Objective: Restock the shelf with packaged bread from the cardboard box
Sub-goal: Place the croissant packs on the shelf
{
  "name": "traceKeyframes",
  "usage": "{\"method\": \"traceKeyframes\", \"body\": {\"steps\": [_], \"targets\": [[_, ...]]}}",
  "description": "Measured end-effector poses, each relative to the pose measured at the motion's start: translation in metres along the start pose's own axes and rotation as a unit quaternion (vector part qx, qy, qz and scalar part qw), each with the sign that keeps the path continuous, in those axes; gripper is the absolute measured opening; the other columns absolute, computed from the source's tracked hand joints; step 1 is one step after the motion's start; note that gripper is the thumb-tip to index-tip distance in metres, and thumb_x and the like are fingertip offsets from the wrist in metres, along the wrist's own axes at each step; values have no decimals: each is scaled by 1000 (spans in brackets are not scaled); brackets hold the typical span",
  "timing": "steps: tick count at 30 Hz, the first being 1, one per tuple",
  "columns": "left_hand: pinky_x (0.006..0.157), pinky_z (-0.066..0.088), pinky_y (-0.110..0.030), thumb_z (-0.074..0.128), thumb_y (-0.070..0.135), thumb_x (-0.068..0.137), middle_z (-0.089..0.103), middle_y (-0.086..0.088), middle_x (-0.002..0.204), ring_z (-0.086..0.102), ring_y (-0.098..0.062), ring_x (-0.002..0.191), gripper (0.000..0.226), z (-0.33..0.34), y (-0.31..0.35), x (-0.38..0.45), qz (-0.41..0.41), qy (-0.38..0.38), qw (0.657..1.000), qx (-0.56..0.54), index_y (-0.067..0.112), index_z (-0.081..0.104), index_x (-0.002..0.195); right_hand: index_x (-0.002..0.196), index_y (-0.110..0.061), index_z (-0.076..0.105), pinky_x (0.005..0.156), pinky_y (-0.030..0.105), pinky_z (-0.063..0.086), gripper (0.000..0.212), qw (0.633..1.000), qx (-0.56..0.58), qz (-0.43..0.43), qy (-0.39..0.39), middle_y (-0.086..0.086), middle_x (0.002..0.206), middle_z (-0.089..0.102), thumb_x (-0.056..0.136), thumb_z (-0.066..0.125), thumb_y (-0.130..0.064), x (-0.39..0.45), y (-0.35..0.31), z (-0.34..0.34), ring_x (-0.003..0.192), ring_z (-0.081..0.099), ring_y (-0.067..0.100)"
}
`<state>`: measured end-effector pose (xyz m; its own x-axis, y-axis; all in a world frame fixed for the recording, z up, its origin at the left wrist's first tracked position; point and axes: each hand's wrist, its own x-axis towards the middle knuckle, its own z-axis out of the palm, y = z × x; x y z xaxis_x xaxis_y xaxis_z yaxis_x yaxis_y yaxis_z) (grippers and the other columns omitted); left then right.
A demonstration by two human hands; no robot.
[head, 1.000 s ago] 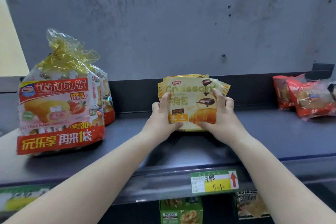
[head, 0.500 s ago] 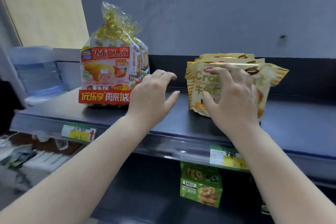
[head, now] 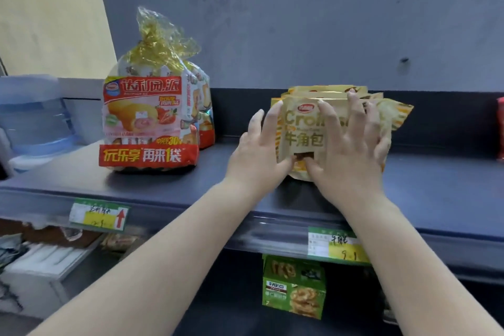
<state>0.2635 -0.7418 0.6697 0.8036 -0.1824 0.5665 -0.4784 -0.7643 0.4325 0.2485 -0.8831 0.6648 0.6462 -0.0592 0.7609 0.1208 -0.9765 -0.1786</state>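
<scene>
Several yellow croissant packs [head: 302, 136] stand upright in a row on the dark shelf [head: 163, 191], right of centre. My left hand [head: 259, 150] lies with straight fingers against the left edge of the front pack. My right hand [head: 349, 147] is spread flat over the front pack's face, its fingertips reaching the top edge and its thumb low on the pack. The cardboard box is out of view.
A big red and white cake bag [head: 144, 123] stands at the shelf's left, with a water jug [head: 32, 117] beyond it. A red packet [head: 500, 131] shows at the right edge. Price tags [head: 338, 247] hang on the shelf front, above a green box [head: 293, 286].
My left hand, which hovered off to the left half a second ago, has come back against the front pack's left edge. My right hand stays spread on the pack.
</scene>
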Motion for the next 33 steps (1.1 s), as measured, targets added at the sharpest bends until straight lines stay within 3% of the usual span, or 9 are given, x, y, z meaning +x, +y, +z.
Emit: {"method": "traceKeyframes", "body": {"steps": [2,4,11,15,24,26,28,30,33], "targets": [[95,47,-47,66,32,82,31,-6,146,48,-27,123,92,14,4,13,-62,-45,993,-89,33,0,146,142,-39,2,106,69,3,90,995,-30,16,-90,3,150,-16,79,67,-35,5,7,-1,141,-13,36],[93,50,-46,66,35,79,47,-5,135,55,-26,116,97,26,5,20,-85,-82,983,-139,37,-5,145,145,-40,-4,107,69,3,90,989,-32,18,-146,0,151,-25,84,62,-42,11,14,-2,140,-23,35],[97,46,-34,61,24,87,55,-1,133,56,-21,117,89,33,1,29,-103,-122,975,-152,27,-2,150,146,-42,-7,106,64,22,87,968,-62,11,-241,-1,156,-20,85,53,-56,26,21,-6,142,-15,33],[99,46,-41,58,33,88,56,1,132,57,-22,116,79,34,2,24,-80,-132,982,-111,35,7,148,146,-41,-6,105,58,26,85,967,-73,24,-245,-1,158,-11,86,52,-55,19,24,-14,143,-5,33],[98,40,-43,52,40,91,40,-5,138,43,-29,123,64,29,12,21,-47,-38,995,83,23,23,146,145,-30,25,106,50,26,63,982,-106,-31,-152,6,155,19,89,52,-38,8,17,-12,141,16,30],[95,37,-40,50,40,92,40,-4,137,43,-27,122,58,27,15,17,-19,0,991,135,21,29,143,135,-23,46,98,51,36,57,987,-108,-59,-99,11,143,41,81,64,-27,4,18,-9,131,36,35],[93,36,-38,48,39,93,42,-3,135,44,-26,119,51,25,14,13,-1,24,987,157,21,35,139,111,-14,65,80,48,48,49,993,-87,-76,-37,14,115,62,64,77,-18,2,19,-6,104,58,38],[91,36,-37,46,39,93,44,-2,131,46,-25,116,47,24,12,9,8,32,985,171,22,37,137,98,-11,69,71,44,51,44,993,-79,-88,-7,12,98,66,56,80,-15,-1,18,-5,87,63,36],[90,36,-36,46,40,93,46,-1,128,48,-24,114,46,25,11,4,12,28,984,174,23,38,135,98,-12,69,71,45,51,43,993,-67,-94,-6,12,98,66,56,81,-18,-6,15,-4,88,63,35]]}}
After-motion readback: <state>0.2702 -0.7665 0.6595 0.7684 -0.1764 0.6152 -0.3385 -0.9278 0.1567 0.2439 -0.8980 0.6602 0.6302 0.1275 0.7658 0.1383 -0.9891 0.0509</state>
